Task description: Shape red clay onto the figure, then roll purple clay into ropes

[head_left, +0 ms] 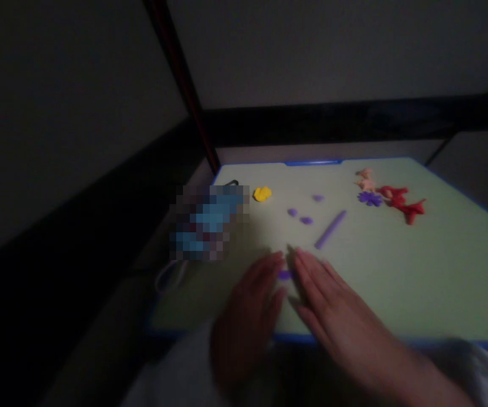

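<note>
A small purple clay piece [284,275] lies on the light tabletop between my two hands. My left hand [248,305] is on its left side, fingers bent forward and thumb apart from them, with the fingertips beside the piece. On the other side, my right hand [332,308] slants in with its fingers stretched out straight, their tips near the piece's right end. Whether either hand touches it I cannot tell. Just beyond my right hand lies a purple stick-shaped roll [331,229]. Several small purple lumps, one of them a pointed lump [306,220], lie farther back.
A yellow clay shape [262,194] sits toward the back. At the right are red clay shapes [396,200], a purple flower-like shape [370,198] and pale pink pieces [366,183]. A blurred-out blue item [212,220] with a strap lies left. The table [451,282] has blue edges.
</note>
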Demonstrator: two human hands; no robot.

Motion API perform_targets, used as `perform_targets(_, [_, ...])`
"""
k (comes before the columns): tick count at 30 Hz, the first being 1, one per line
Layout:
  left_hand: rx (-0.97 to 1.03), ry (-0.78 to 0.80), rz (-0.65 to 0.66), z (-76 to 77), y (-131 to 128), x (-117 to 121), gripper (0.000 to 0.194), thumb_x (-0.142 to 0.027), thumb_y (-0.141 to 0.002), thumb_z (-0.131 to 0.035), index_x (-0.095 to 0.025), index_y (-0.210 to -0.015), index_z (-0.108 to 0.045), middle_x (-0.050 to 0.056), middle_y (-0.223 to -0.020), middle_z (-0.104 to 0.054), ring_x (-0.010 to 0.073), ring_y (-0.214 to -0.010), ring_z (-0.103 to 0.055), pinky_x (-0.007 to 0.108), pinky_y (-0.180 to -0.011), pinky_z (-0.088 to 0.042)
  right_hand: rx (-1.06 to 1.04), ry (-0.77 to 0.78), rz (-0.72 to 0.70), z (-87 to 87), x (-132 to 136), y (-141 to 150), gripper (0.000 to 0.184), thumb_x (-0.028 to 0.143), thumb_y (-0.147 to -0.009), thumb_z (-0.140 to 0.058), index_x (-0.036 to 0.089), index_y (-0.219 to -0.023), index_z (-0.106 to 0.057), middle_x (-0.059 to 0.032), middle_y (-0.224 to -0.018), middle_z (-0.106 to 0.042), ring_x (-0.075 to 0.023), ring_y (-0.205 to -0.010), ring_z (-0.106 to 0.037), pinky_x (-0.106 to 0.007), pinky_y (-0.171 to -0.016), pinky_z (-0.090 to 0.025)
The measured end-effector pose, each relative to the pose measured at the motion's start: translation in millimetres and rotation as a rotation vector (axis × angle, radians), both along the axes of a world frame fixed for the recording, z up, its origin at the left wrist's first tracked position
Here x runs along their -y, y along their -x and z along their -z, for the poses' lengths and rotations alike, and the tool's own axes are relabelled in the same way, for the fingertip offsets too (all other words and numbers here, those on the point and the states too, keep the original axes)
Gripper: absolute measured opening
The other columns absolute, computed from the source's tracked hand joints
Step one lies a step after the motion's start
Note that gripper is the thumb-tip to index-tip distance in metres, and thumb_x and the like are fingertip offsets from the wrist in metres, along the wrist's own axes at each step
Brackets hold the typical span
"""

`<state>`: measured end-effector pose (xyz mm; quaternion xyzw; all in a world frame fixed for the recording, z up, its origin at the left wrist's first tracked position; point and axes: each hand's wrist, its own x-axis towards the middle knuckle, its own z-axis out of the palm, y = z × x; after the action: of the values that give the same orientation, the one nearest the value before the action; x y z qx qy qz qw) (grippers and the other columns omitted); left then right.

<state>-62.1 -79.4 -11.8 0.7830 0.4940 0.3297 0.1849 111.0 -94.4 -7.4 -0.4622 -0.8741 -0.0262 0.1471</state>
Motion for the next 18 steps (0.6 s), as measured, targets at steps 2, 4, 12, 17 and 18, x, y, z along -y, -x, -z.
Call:
perform_targets(2, [-0.176,-0.060,0.013,2.9,-8.3,16.8,0.046,-0.015,-0.090,-0.034,-0.018,-0.136,-0.037,0.010,-0.139,-0.047,0.0181,-0.128,-0.043,0.039,-0.104,-0.042,0.023,-0.008,0.017,3.5,4.0,1.1,0.063,0.024,-0.087,-0.041,0.005,-0.144,-0.022,-0.0130,-0.151,-0.022,-0.0199,-0.140,-0.021,-0.039,-0.110,-0.031])
perform_targets(4, [-0.276,-0.081,0.000,4.8,-16.4,26.6,0.053,-0.019,-0.089,-0.037,-0.012,-0.141,-0.028,0.013,-0.145,-0.037,0.0219,-0.134,-0.035,0.043,-0.106,-0.040,0.049,-0.020,0.006,6.1,5.8,0.3,0.063,0.021,-0.085,-0.041,0.005,-0.144,-0.025,-0.0140,-0.151,-0.023,-0.0210,-0.140,-0.019,-0.041,-0.111,-0.029])
perform_targets(12, [-0.489,0.002,0.200,-9.1,-19.3,-23.8,0.068,-0.049,-0.088,-0.041,-0.005,-0.138,-0.032,0.018,-0.148,-0.025,0.0254,-0.139,-0.018,0.046,-0.114,-0.023,0.062,-0.030,-0.017,7.2,-28.1,-9.5,0.061,0.034,-0.090,-0.038,0.000,-0.140,-0.031,-0.0208,-0.147,-0.028,-0.0273,-0.139,-0.023,-0.052,-0.109,-0.027])
perform_targets(17, [-0.502,-0.035,0.186,1.3,-8.6,3.4,0.078,-0.059,-0.085,-0.039,-0.006,-0.141,-0.028,0.017,-0.150,-0.022,0.0251,-0.140,-0.014,0.045,-0.114,-0.025,0.096,-0.077,-0.059,9.0,-7.4,-9.3,0.058,0.029,-0.091,-0.039,0.003,-0.141,-0.029,-0.0182,-0.147,-0.029,-0.0268,-0.139,-0.022,-0.053,-0.110,-0.026])
perform_targets(18, [-0.499,-0.046,0.191,4.8,-6.6,11.4,0.083,-0.063,-0.082,-0.039,-0.006,-0.141,-0.027,0.018,-0.150,-0.022,0.0259,-0.140,-0.015,0.045,-0.113,-0.027,0.103,-0.092,-0.078,9.5,-1.7,-9.1,0.058,0.027,-0.090,-0.039,0.004,-0.142,-0.028,-0.0173,-0.148,-0.029,-0.0261,-0.139,-0.022,-0.052,-0.110,-0.025])
